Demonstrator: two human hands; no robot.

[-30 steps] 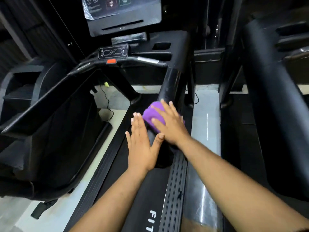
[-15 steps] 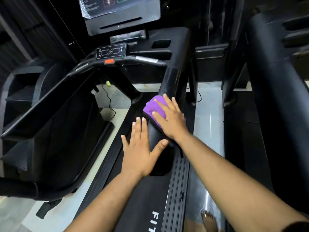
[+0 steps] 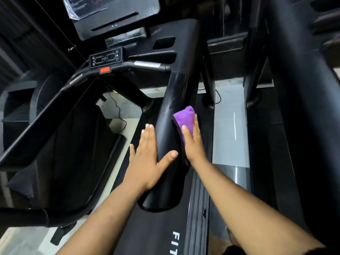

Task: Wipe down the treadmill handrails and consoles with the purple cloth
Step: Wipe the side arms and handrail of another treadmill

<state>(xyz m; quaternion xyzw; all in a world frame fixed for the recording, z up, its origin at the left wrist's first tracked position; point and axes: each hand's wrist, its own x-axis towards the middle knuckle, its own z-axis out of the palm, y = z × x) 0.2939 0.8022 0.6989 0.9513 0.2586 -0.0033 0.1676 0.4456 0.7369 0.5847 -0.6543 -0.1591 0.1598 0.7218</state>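
Note:
A thick black padded handrail [image 3: 170, 115] runs from the console toward me in the middle of the view. My right hand [image 3: 193, 142] presses the folded purple cloth [image 3: 184, 117] flat against the rail's right side. My left hand [image 3: 147, 159] lies flat and open on the rail's left side, thumb spread across the top, holding nothing. The console [image 3: 117, 17] with its plastic-wrapped screen stands at the top, above a small button panel [image 3: 105, 58] and an orange stop tab [image 3: 105, 70].
The left handrail [image 3: 42, 115] slants across the left side. A second treadmill's wide black rail [image 3: 303, 107] fills the right. The black belt deck [image 3: 156, 234] lies below, with pale floor [image 3: 230, 124] between the machines and a cable [image 3: 119, 115] on it.
My right hand has slid the cloth from the top of the rail over to its right side. My left hand stays flat on the rail's left. The view has come closer.

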